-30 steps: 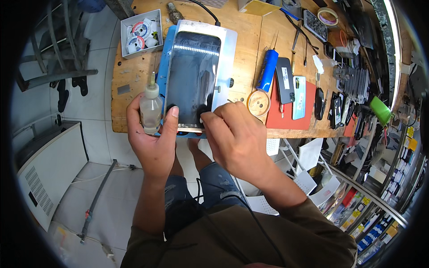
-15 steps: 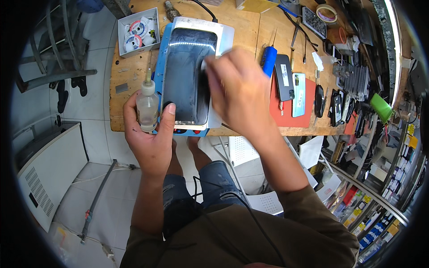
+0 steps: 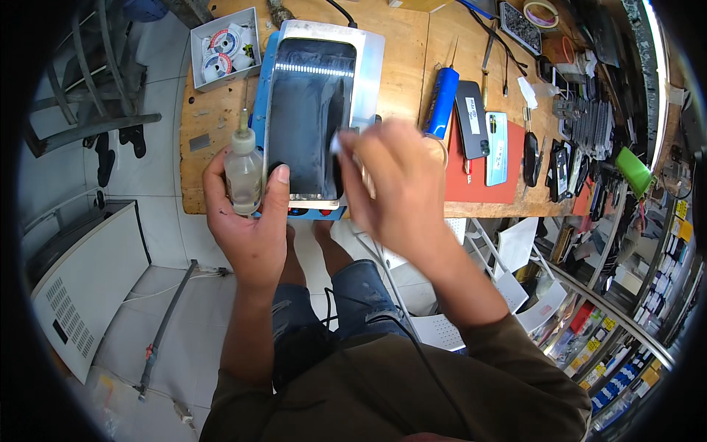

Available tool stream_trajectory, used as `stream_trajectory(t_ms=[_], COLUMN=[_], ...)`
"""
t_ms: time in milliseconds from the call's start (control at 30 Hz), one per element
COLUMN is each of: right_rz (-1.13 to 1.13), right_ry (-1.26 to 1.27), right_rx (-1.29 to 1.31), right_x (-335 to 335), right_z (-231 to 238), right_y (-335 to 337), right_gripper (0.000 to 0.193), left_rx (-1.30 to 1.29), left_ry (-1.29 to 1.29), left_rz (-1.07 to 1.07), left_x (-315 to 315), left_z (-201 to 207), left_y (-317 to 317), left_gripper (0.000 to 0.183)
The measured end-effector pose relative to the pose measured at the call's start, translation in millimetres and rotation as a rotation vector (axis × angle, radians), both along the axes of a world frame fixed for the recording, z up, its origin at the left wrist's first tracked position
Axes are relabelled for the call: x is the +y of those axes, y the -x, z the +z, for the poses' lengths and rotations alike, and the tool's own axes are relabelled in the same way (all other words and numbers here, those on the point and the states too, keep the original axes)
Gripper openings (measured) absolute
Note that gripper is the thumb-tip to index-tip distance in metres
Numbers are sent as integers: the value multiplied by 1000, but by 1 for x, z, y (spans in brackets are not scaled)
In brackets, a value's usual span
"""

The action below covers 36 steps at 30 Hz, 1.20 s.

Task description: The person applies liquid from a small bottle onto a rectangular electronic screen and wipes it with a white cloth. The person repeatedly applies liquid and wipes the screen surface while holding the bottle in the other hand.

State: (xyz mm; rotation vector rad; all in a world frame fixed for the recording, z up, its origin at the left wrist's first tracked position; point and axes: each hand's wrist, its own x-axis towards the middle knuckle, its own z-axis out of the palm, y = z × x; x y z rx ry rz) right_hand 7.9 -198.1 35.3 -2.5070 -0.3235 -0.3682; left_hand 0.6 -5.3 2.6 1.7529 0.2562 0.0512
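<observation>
A dark smartphone screen [image 3: 305, 118], streaked with smears, lies on a white plate over a blue flat device [image 3: 319, 214] at the table's front edge. My left hand [image 3: 254, 247] is wrapped round a clear plastic dropper bottle [image 3: 243, 180] with a needle tip pointing up. Its thumb rests by the screen's lower left corner. Motion blurs my right hand [image 3: 405, 191], closed in a pinch at the screen's lower right edge. A small white wad [image 3: 336, 144], perhaps tissue or cotton, shows at its fingertips.
A white box [image 3: 247, 70] of round spools sits at the left. To the right are a blue-handled pointed tool [image 3: 443, 99], a dark phone [image 3: 471, 121] and a light-blue phone [image 3: 496, 151] on a red mat [image 3: 456, 191]. Parts crowd the far right.
My right hand has moved down along the screen's right edge with the white wad. The left hand still holds the dropper bottle. The whole view has shifted slightly.
</observation>
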Motion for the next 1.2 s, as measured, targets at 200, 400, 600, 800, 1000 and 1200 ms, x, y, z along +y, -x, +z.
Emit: stream_trajectory(t_ms=[200, 400, 600, 800, 1000, 1200], right_rz=[58, 48, 159, 86, 203, -78], right_ry=[-98, -55, -145, -90, -217, -421], right_rx=[82, -30, 118, 13, 284, 288], right_x=[3, -4, 4, 2, -6, -36], right_z=[23, -1, 16, 6, 37, 29], right_y=[60, -2, 52, 10, 54, 37], right_gripper=[32, 35, 32, 31, 30, 23], left_rx=[7, 7, 2, 10, -9, -126], left_ry=[3, 6, 3, 33, 51, 257], left_rz=[-17, -1, -1, 6, 18, 88], left_x=[-1, -2, -4, -3, -5, 12], left_z=[0, 0, 2, 2, 2, 9], left_y=[1, 0, -1, 0, 0, 23], left_gripper=[53, 53, 53, 53, 53, 52])
